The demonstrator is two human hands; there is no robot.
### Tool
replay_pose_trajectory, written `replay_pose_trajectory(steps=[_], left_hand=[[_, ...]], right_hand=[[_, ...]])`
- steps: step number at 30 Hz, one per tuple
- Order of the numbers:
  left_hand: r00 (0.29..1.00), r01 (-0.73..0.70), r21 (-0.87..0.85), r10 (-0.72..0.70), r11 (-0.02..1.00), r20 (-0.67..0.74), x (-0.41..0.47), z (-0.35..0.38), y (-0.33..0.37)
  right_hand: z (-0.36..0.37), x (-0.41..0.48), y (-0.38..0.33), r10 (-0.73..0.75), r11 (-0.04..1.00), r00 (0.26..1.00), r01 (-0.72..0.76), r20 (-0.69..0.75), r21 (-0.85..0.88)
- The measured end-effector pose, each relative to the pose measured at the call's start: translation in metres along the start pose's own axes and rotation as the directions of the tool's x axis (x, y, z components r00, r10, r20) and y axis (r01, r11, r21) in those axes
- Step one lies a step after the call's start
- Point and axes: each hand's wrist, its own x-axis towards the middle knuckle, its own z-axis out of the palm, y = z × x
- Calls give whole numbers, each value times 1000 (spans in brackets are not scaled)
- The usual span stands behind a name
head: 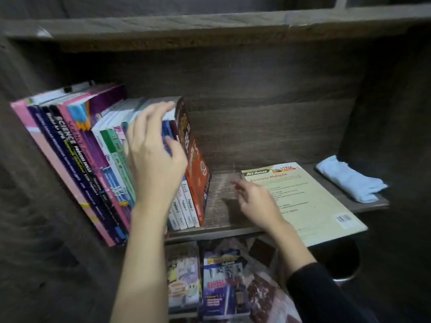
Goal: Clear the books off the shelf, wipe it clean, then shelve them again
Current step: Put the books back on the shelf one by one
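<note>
A row of upright books (77,157) leans leftward on the left half of the dark wooden shelf (224,206). An orange-red book (198,169) stands at the row's right end. My left hand (154,157) rests against the tops and spines of the middle books, fingers spread, not closed on any of them. My right hand (254,201) hovers low over the bare shelf board, fingers apart and blurred, beside a pale yellow book (310,197) lying flat with its back cover up. A light blue cloth (349,180) lies folded at the shelf's far right.
The shelf above (210,26) forms a low ceiling. Dark side panels close in left and right. Below the shelf, several more books and magazines (221,283) lie stacked. The flat yellow book overhangs the shelf's front edge.
</note>
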Motion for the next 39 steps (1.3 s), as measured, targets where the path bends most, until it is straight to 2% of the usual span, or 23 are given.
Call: replay_pose_trajectory(steps=[2, 4, 6, 7, 9, 11, 13, 14, 16, 20, 25, 29, 31, 33, 34, 36, 37, 39], left_hand=[[998, -6, -58, 2, 998, -71, -7, 12, 12], [998, 32, -153, -39, 988, -46, -17, 27, 27], [985, 159, -170, -145, 973, 93, -32, 44, 34], [956, 241, -135, -212, 961, 201, -42, 56, 37], [843, 381, 2, -349, 924, 409, -61, 77, 33], [661, 456, 174, -463, 873, 590, -75, 96, 29], [482, 462, 280, -503, 841, 717, -88, 110, 29], [422, 454, 302, -501, 838, 756, -93, 116, 29], [362, 417, 331, -489, 846, 793, -101, 125, 35], [331, 386, 345, -478, 856, 814, -112, 136, 44], [309, 421, 324, -470, 847, 827, -119, 142, 52], [276, 467, 319, -479, 825, 834, -117, 143, 48], [273, 459, 317, -471, 830, 839, -114, 143, 43], [247, 430, 344, -475, 835, 845, -111, 142, 39], [236, 424, 351, -476, 835, 847, -111, 143, 37], [233, 468, 345, -491, 813, 840, -107, 141, 35], [237, 507, 341, -509, 791, 828, -106, 141, 33], [238, 580, 334, -546, 744, 804, -103, 143, 28]], right_hand=[[-15, 1, 18, 74, 997, 988, -74, -135, 8], [-28, -3, 36, 150, 987, 964, -160, -222, -28], [-39, -8, 56, 208, 968, 936, -240, -283, -80], [-45, -11, 67, 251, 949, 923, -294, -293, -113], [-55, -17, 86, 383, 881, 889, -433, -251, -191], [-63, -26, 103, 535, 781, 826, -563, -177, -270], [-70, -35, 117, 638, 715, 760, -644, -124, -272], [-72, -38, 123, 674, 695, 732, -675, -103, -248], [-76, -44, 134, 716, 668, 695, -711, -74, -219], [-79, -46, 141, 697, 680, 713, -690, -72, -250], [-78, -41, 136, 731, 666, 676, -737, -100, -114], [-85, -38, 128, 759, 647, 649, -761, -50, -41], [-92, -36, 125, 766, 642, 641, -765, -48, 54], [-99, -36, 122, 764, 622, 645, -742, 16, 250], [-103, -37, 118, 754, 580, 652, -715, 75, 391], [-106, -40, 105, 712, 427, 663, -671, 233, 606], [-105, -41, 101, 682, 377, 672, -662, 289, 648], [-97, -39, 94, 627, 350, 702, -641, 338, 683]])
